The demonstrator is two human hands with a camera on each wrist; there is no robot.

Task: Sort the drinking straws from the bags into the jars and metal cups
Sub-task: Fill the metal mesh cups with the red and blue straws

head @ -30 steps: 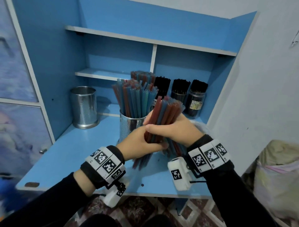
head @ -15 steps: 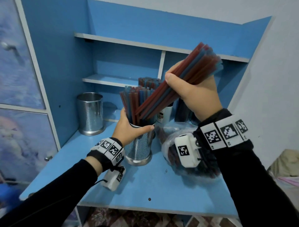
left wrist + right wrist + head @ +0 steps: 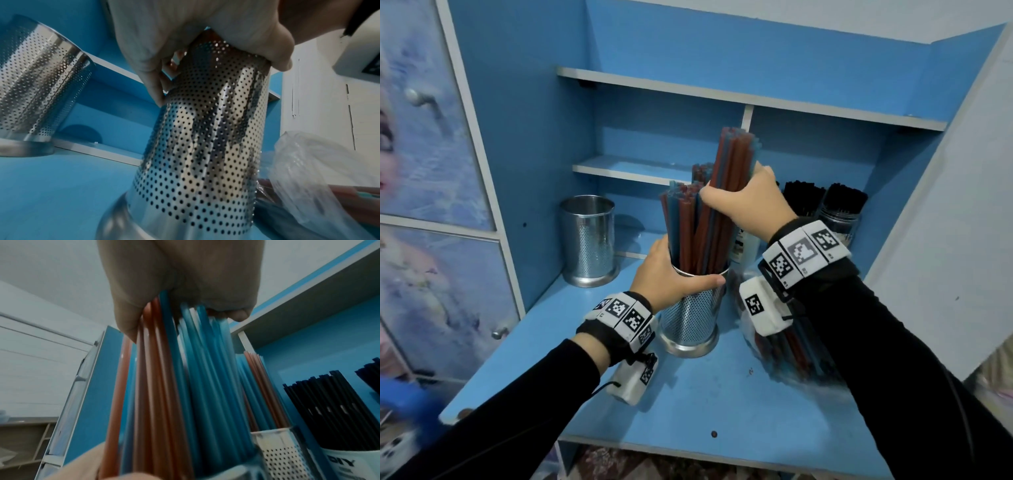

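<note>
Right hand (image 3: 744,202) wrapped round a bundle of red and blue straws (image 3: 726,178), fingers (image 3: 238,316) curled tight on the far side, thumb on the near side. Bundle upright, lower ends down inside the perforated metal cup (image 3: 693,318), upper ends standing above the straws already in there.

Left hand (image 3: 666,274) gripping that cup just under the rim, thumb across the front, fingers (image 3: 154,87) bent round the far wall. Cup standing on the blue table (image 3: 722,394), directly below the right fingers.

Left of the left fingers, well apart: a second perforated metal cup (image 3: 588,240), no straws showing above its rim. Beyond the right fingers, toward the back: jars of black straws (image 3: 822,202), plus another holder of red and blue straws (image 3: 257,386) just behind the held bundle. Under the right wrist: a clear plastic bag (image 3: 320,170) lying on the table, more straws inside, touching or nearly touching the gripped cup; cannot tell which.
</note>
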